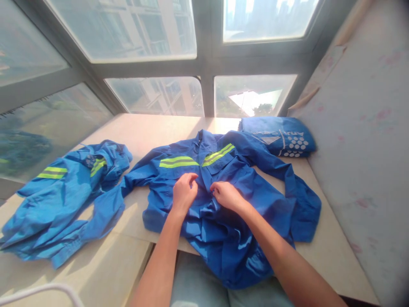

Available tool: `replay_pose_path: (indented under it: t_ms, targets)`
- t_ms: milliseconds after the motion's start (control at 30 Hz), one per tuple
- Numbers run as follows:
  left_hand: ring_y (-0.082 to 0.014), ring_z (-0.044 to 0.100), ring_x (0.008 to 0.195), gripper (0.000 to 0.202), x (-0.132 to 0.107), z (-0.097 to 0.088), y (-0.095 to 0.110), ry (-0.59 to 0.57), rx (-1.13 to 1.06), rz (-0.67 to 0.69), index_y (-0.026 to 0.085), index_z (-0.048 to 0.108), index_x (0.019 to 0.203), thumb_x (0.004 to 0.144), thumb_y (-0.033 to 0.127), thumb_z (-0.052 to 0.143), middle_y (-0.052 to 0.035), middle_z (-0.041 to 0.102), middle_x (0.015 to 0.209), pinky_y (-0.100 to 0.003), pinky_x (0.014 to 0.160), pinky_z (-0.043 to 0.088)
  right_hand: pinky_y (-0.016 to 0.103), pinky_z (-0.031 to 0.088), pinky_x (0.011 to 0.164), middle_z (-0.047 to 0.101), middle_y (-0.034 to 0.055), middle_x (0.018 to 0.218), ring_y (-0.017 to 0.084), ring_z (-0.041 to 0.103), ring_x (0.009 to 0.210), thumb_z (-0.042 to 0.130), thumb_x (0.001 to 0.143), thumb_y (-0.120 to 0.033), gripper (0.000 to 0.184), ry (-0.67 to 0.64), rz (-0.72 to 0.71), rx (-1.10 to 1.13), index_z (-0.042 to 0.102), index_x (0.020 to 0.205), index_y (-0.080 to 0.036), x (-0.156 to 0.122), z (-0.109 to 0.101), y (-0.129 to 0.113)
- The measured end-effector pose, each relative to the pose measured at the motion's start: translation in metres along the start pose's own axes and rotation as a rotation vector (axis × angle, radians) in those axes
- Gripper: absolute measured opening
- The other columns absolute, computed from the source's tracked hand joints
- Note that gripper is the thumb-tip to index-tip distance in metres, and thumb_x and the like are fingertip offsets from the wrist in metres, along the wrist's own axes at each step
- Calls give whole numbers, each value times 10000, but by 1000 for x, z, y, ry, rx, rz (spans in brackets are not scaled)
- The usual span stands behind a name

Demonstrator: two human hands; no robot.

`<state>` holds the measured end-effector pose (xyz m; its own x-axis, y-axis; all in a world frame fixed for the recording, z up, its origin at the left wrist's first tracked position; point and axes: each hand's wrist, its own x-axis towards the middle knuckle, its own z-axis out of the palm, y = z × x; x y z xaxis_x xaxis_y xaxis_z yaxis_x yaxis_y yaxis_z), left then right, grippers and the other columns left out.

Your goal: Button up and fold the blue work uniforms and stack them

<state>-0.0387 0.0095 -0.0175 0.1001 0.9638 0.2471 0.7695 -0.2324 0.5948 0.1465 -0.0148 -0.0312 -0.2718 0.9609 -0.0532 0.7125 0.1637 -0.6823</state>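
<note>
A blue work jacket [265, 187] with yellow-green and grey reflective stripes lies front up, its collar toward the window and its sleeves spread out. Its lower part is bunched and hangs over the near table edge. Over the front opening, my right hand [227, 196] pinches the jacket's edge between thumb and fingers. My left hand [185, 192] rests on the other side of the opening with its fingers curled inward. Whether cloth is between those fingers is hidden.
A second, lighter blue jacket [60, 200] lies crumpled on the left of the pale table [128, 128]. At the back right sits a folded blue bundle [287, 136] with white print. Windows stand behind, a papered wall [367, 140] on the right, a white cable [47, 290] at bottom left.
</note>
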Motion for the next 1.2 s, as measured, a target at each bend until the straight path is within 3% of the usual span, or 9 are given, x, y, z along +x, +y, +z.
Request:
replay_pose_path:
  t_ms: [67,167,233,367,467,600,700,933,1200]
  targets:
    - [-228,656,1027,307,12,4,-2,37,12,88,211,689,998,812,90,478,-81,711,1074,-334,945,493,237,473,750,763,31,928,180,702,864,540,811,-80,285,-28,-13,-23,748,904,-252,-7,-2,-1]
    - [-258,642,1078,281,24,17,-5,-71,72,150,195,689,1032,831,113,511,-108,702,1108,-368,986,482,241,450,657,748,29,771,189,691,738,631,805,-204,145,-69,28,-90,734,718,-255,-15,-6,-6]
    - [-272,651,1057,256,25,26,-7,-135,97,150,200,687,1060,849,163,548,-111,707,1103,-378,956,497,254,436,621,724,47,689,202,677,686,652,827,-338,214,-17,92,-131,705,643,-244,-15,-9,-12]
    - [-281,644,1054,281,17,35,-10,-149,136,104,206,671,1126,861,210,577,-123,700,1122,-386,933,496,281,448,650,750,82,851,228,693,778,606,874,-424,212,211,169,-127,713,851,-243,5,-6,-23]
    - [-271,631,1064,286,12,34,-13,-154,154,93,202,670,1127,853,191,587,-124,693,1121,-375,943,484,289,461,673,744,91,910,235,695,824,657,828,-397,212,252,211,-59,677,960,-234,24,5,-22]
    - [-268,609,1074,301,10,35,-17,-143,177,87,180,657,1132,839,252,647,-115,668,1111,-386,962,474,286,478,688,723,39,826,213,682,799,637,781,-281,286,324,312,153,626,1062,-228,38,23,-5]
    - [-268,599,1063,335,10,36,-17,-128,207,93,179,647,1157,837,275,667,-116,652,1124,-388,953,474,263,485,653,696,1,775,178,652,715,589,734,-253,374,424,330,470,608,1104,-201,38,28,12]
    - [-247,637,957,183,10,35,-12,-163,252,61,228,700,1012,893,205,564,-84,703,987,-324,828,480,238,483,569,669,-1,717,146,618,622,658,626,-333,392,419,504,1217,662,986,-177,32,7,34]
    - [-238,655,984,317,5,22,-10,13,158,-3,214,676,1160,959,216,431,-104,680,1098,-325,852,496,259,527,628,681,3,741,148,641,657,734,604,-378,403,362,448,1286,652,945,-181,27,9,38]
